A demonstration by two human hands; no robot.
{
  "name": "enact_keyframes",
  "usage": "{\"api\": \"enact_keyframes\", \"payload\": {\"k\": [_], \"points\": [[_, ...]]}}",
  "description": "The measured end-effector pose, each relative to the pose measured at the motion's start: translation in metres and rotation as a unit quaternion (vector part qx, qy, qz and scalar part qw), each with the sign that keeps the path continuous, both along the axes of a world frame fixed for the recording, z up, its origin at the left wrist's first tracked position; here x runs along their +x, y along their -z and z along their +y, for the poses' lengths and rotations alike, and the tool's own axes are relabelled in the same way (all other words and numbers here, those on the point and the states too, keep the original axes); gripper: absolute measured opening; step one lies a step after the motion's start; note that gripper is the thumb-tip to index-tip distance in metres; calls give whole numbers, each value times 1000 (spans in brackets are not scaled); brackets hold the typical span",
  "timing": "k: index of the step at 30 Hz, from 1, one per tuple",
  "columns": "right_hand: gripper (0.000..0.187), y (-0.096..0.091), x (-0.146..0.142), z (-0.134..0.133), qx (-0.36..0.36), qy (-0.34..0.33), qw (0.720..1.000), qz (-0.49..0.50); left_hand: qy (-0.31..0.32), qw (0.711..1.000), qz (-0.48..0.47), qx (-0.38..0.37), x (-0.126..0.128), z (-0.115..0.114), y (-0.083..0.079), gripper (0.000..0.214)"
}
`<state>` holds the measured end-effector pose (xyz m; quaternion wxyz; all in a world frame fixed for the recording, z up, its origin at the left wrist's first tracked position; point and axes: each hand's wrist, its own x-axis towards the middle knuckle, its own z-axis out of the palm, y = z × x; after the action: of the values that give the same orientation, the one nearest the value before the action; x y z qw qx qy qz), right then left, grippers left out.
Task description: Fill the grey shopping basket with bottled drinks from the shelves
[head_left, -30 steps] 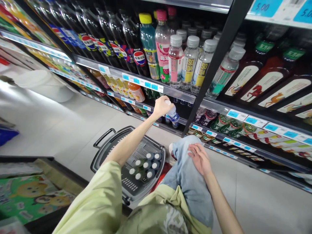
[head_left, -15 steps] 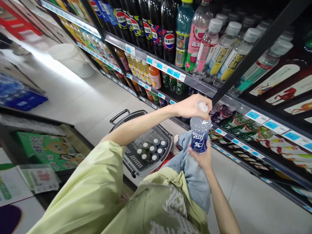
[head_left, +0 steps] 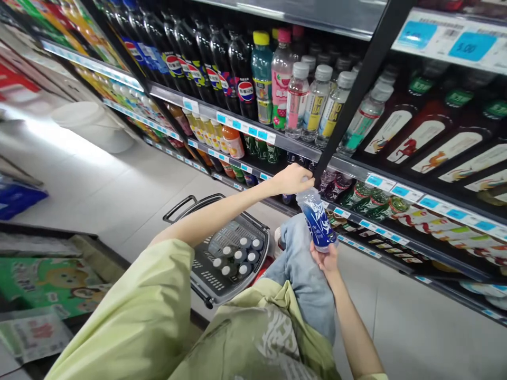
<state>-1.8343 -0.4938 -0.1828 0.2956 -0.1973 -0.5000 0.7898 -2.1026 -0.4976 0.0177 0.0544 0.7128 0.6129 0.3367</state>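
Observation:
A drink bottle (head_left: 318, 221) with a blue label and white lettering leans slightly to the left in front of the shelves. My left hand (head_left: 295, 179) is closed around its top, so the cap is hidden under the fingers. Below, my right hand (head_left: 325, 259) cups the base, with fingers and thumb against the bottle's bottom end. A grey shopping basket (head_left: 200, 248) stands on the floor to the left of my leg. Inside it, several white-capped bottles (head_left: 240, 256) stand upright, close together.
Drink shelves (head_left: 293, 140) run along the front and right, with a dark upright post (head_left: 348, 100) close to my left hand. A white bucket (head_left: 93, 124) sits farther back on the floor. Green cartons (head_left: 51, 282) lie in a display at left.
The bottle has turned, its lettering now facing me more, and it leans where it stood nearly upright. Both hands stay on it. The whole view has shifted, showing more shelf at right.

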Motion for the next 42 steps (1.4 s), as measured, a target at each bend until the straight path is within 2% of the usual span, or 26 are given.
{"api": "enact_keyframes", "payload": {"k": [5, 10, 12, 18, 23, 28, 30, 32, 36, 38, 42], "points": [[80, -7, 3, 13, -90, 11, 993, 76, 27, 995, 94, 11, 14, -7, -10, 42], [92, -7, 7, 20, -156, -73, 981, 92, 54, 988, 136, 41, 36, -5, -30, 40], [94, -6, 8, 20, -169, -85, 976, 108, 63, 985, 154, 44, 42, -1, -36, 39], [82, -4, 11, 16, -176, -38, 976, 124, 74, 979, 189, 27, 48, 2, -40, 36], [78, -2, 4, 10, -119, 4, 989, 91, 65, 982, 174, 31, 41, 2, -34, 33], [58, 1, -9, -2, -33, 98, 993, 65, 41, 985, 167, 32, 30, 4, -28, 30], [63, 0, -12, -6, 16, 137, 990, 40, 28, 986, 164, 23, 26, 5, -27, 30], [71, -2, -13, -8, 81, 190, 978, -5, 21, 986, 164, 14, 23, 4, -26, 31], [82, -9, -13, -8, 199, 316, 924, -79, 26, 985, 168, 4, 21, 2, -21, 30], [83, -12, -13, -8, 210, 329, 917, -80, 31, 986, 166, 4, 20, 1, -18, 30], [84, -16, -13, -8, 193, 307, 928, -87, 32, 986, 161, 6, 19, -1, -17, 31]]}}
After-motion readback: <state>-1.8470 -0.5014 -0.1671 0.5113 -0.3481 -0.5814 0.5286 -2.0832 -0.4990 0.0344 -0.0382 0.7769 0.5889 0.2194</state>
